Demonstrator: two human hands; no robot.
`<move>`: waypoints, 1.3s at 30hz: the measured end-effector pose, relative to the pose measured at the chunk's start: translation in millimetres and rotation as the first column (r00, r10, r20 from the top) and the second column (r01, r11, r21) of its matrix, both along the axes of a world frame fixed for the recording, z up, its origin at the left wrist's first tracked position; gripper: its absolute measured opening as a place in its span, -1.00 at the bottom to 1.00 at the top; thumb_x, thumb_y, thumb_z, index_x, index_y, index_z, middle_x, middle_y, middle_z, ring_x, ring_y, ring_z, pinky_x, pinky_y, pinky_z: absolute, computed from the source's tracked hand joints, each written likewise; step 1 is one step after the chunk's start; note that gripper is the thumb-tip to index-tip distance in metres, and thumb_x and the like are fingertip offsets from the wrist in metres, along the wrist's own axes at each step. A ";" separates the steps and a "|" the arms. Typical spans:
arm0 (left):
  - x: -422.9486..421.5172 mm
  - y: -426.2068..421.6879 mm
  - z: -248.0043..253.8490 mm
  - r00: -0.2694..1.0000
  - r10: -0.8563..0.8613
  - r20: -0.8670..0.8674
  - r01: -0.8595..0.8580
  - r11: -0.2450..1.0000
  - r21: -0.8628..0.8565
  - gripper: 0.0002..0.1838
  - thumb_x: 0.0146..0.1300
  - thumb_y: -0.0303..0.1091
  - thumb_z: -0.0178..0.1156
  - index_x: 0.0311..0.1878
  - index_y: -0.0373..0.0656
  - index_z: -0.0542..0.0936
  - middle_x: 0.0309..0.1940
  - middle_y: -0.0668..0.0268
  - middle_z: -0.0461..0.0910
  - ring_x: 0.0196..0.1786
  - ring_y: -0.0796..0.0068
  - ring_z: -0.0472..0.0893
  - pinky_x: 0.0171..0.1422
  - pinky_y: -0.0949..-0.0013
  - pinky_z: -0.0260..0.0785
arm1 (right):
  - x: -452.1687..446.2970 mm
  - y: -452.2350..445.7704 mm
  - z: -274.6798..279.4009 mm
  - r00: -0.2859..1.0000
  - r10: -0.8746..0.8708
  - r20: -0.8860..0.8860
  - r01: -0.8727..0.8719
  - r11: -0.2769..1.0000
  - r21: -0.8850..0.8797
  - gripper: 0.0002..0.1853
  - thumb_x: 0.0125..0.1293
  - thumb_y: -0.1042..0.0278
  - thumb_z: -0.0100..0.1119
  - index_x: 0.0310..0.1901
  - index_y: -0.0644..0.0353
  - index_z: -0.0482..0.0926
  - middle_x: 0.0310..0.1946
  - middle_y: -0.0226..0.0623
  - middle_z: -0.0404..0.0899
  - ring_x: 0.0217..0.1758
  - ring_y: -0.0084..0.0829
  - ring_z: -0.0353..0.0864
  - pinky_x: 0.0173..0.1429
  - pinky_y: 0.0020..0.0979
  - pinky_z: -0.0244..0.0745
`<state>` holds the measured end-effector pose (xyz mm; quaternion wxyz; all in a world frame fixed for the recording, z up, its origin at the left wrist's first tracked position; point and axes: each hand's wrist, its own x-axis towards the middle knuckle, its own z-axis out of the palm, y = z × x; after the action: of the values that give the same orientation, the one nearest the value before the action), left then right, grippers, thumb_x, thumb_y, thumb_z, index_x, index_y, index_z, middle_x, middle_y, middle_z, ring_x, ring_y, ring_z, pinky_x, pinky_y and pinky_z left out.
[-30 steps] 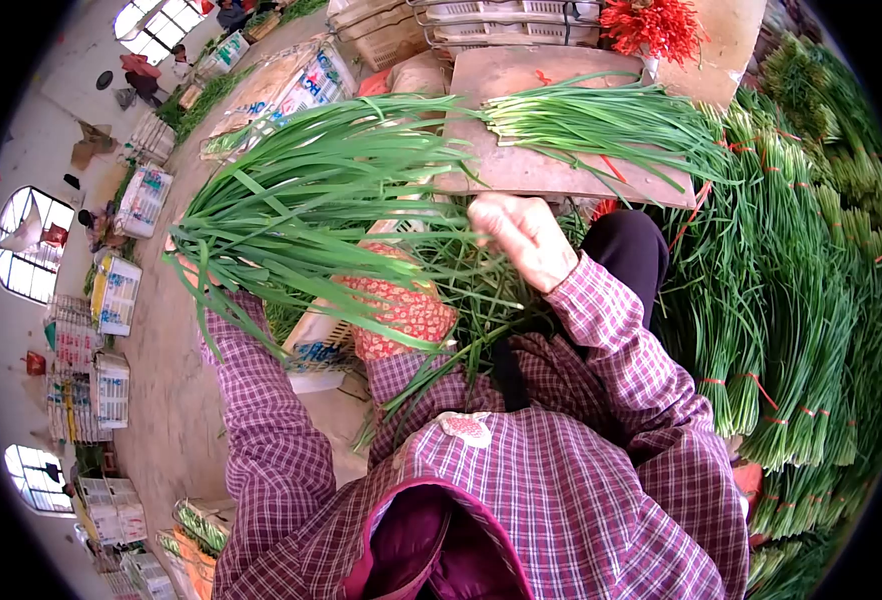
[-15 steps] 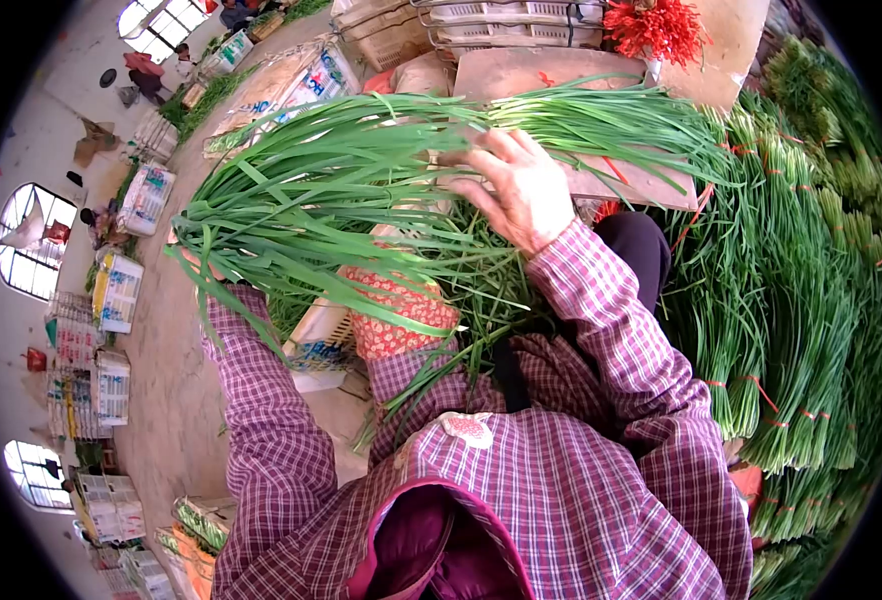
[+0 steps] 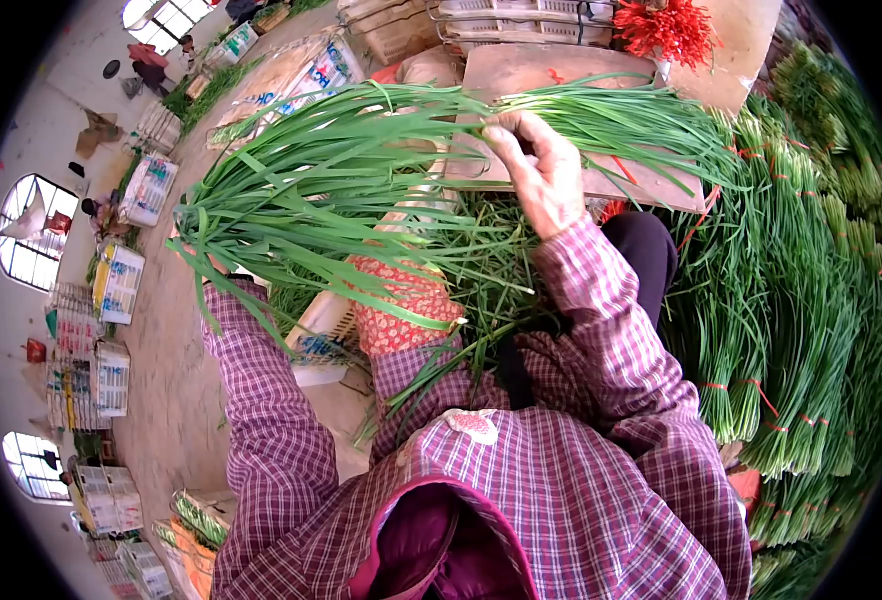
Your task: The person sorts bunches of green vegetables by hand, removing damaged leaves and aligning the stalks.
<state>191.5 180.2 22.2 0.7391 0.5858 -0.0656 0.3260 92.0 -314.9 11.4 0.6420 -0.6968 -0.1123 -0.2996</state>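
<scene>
A loose bunch of garlic chives (image 3: 331,170) fans out from left to right in front of me. My left hand (image 3: 219,265), mostly hidden under the leaves, is closed around the gathered end at the left. At the bunch's right edge, the thumb and forefinger of my right hand (image 3: 549,175) pinch the end of a chive leaf. Just beyond that hand, a second pile of chives (image 3: 621,125) lies on a brown board (image 3: 561,70). Loose chive leaves (image 3: 491,250) cover my lap below the held bunch.
Tied bundles of chives (image 3: 781,300) are stacked along my right. Red ties (image 3: 666,30) hang beyond the board, near white crates (image 3: 521,25). A pale crate (image 3: 323,335) stands by my leg. Across the floor are more crates (image 3: 149,190) and a few people.
My right hand has moved slightly right, and its fingers have gone from loosely spread to a pinch. The left hand still holds the bunch, nearly in place.
</scene>
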 end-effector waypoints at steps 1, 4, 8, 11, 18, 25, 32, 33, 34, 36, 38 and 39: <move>0.4 0.2 0.4 1.000 0.006 -0.003 -0.006 1.000 0.005 -0.48 0.38 -0.04 -0.15 0.08 -0.31 0.51 0.02 0.07 0.57 0.05 0.12 0.56 0.22 0.03 0.42 | -11.9 -6.0 5.8 0.992 0.088 -0.087 -0.093 0.994 -0.061 -0.82 0.26 0.36 0.20 -0.17 0.25 0.63 -0.36 -0.25 0.65 -0.32 -0.45 0.60 -0.18 -0.43 0.48; 3.0 -1.7 0.0 1.000 0.024 -0.004 -0.024 0.999 0.032 -0.48 0.38 -0.03 -0.15 0.08 -0.31 0.51 0.02 0.07 0.57 0.05 0.12 0.56 0.22 0.03 0.41 | -36.6 -13.2 9.6 0.966 0.255 -0.035 -0.250 0.898 -0.363 -0.79 0.20 0.42 0.21 -0.11 0.12 0.63 -0.27 -0.21 0.66 -0.27 -0.32 0.65 -0.11 -0.32 0.53; 2.5 -8.5 0.2 0.997 0.075 -0.009 -0.073 0.991 0.113 -0.48 0.38 -0.03 -0.15 0.07 -0.31 0.52 0.01 0.07 0.57 0.05 0.12 0.56 0.22 0.02 0.41 | -47.9 2.4 -2.9 0.965 0.242 -0.100 -0.254 0.770 -0.586 -0.75 0.20 0.04 0.22 -0.30 0.02 0.70 -0.40 -0.18 0.64 -0.29 -0.10 0.64 -0.18 -0.18 0.55; -6.0 -24.3 2.1 0.991 0.131 -0.025 -0.124 0.976 0.176 -0.48 0.37 -0.03 -0.14 0.06 -0.31 0.52 0.01 0.08 0.58 0.05 0.12 0.55 0.23 0.02 0.41 | -52.1 24.4 -2.9 0.995 0.098 -0.016 -0.085 0.762 -0.642 -0.65 0.13 -0.01 0.32 -0.21 0.09 0.67 -0.40 -0.18 0.64 -0.35 -0.13 0.64 -0.24 -0.22 0.53; 22.5 24.4 -18.6 0.999 0.040 0.018 -0.039 0.999 -0.005 -0.56 0.38 -0.02 -0.09 -0.05 -0.21 0.56 -0.13 0.23 0.60 -0.12 0.33 0.57 -0.02 0.24 0.46 | -36.6 48.2 -2.9 0.957 0.280 -0.081 -0.289 0.872 -0.394 -0.76 0.20 0.12 0.24 -0.32 0.13 0.67 -0.43 -0.17 0.62 -0.34 -0.06 0.59 -0.23 -0.18 0.50; 3.9 -8.8 -10.9 0.991 0.108 0.080 -0.111 0.993 0.036 -0.77 0.36 -0.23 -0.01 -0.21 -0.18 0.54 -0.26 0.32 0.57 -0.25 0.46 0.55 -0.13 0.36 0.48 | -45.0 10.5 -9.7 0.964 0.232 -0.129 -0.228 0.973 0.046 -0.86 0.26 0.41 0.22 -0.26 0.31 0.64 -0.43 -0.31 0.59 -0.37 -0.58 0.50 -0.21 -0.52 0.41; 2.9 -17.3 -0.6 0.997 -0.028 -0.076 0.008 0.966 -0.260 -0.62 0.34 -0.11 -0.10 -0.17 -0.22 0.57 -0.19 0.24 0.61 -0.13 0.36 0.59 -0.03 0.28 0.49 | -61.2 1.7 3.8 0.959 0.228 -0.169 -0.278 0.876 -0.394 -0.74 0.27 0.17 0.19 -0.18 0.19 0.64 -0.36 -0.04 0.60 -0.32 -0.06 0.61 -0.19 -0.23 0.50; 2.3 -18.7 3.2 0.989 -0.066 -0.134 0.023 0.953 -0.304 -0.59 0.32 -0.07 -0.10 -0.17 -0.21 0.58 -0.17 0.22 0.62 -0.12 0.33 0.60 -0.01 0.26 0.49 | -56.5 3.9 -6.6 0.978 0.188 -0.089 -0.208 0.864 -0.459 -0.73 0.25 0.14 0.21 -0.26 0.20 0.65 -0.42 -0.04 0.60 -0.36 -0.06 0.61 -0.24 -0.20 0.49; -0.5 -27.8 6.9 0.990 -0.015 -0.143 -0.024 0.964 -0.265 -0.59 0.26 -0.05 -0.08 -0.18 -0.19 0.59 -0.14 0.18 0.64 -0.11 0.24 0.61 0.04 0.18 0.47 | -57.9 1.9 -3.3 0.980 0.150 -0.133 -0.196 0.859 -0.472 -0.73 0.24 0.13 0.23 -0.31 0.20 0.65 -0.45 -0.06 0.60 -0.40 -0.07 0.61 -0.27 -0.20 0.48; -4.3 -42.9 7.8 0.997 0.035 -0.074 -0.049 0.978 -0.203 -0.62 0.25 -0.08 -0.05 -0.19 -0.18 0.59 -0.16 0.19 0.64 -0.11 0.21 0.60 0.06 0.14 0.46 | -64.0 -1.4 13.7 0.989 0.035 -0.140 -0.100 0.866 -0.489 -0.73 0.21 0.15 0.28 -0.46 0.21 0.65 -0.53 -0.11 0.59 -0.49 -0.11 0.59 -0.36 -0.22 0.46; 6.4 -33.3 20.6 0.999 0.028 -0.036 -0.040 0.932 -0.360 -0.69 0.21 -0.13 0.01 -0.23 -0.17 0.58 -0.20 0.20 0.63 -0.11 0.17 0.59 0.10 0.06 0.42 | -57.7 -11.2 10.9 0.992 -0.057 -0.116 0.003 0.907 -0.421 -0.81 0.19 0.28 0.29 -0.24 0.20 0.63 -0.51 -0.22 0.61 -0.50 -0.27 0.59 -0.34 -0.30 0.47; 14.1 -30.6 25.0 0.998 -0.029 -0.049 -0.004 0.823 -0.568 -0.72 0.19 -0.15 0.04 -0.25 -0.17 0.57 -0.22 0.19 0.63 -0.12 0.16 0.58 0.11 0.02 0.41 | -59.1 -18.9 22.2 0.977 -0.106 -0.184 0.017 0.903 -0.430 -0.77 0.19 0.32 0.29 -0.14 0.19 0.61 -0.45 -0.23 0.64 -0.45 -0.32 0.60 -0.29 -0.33 0.49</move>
<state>205.6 149.6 47.1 0.8835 0.3479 0.0507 0.3095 32.9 -333.8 33.6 0.4728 -0.8500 -0.0868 -0.2153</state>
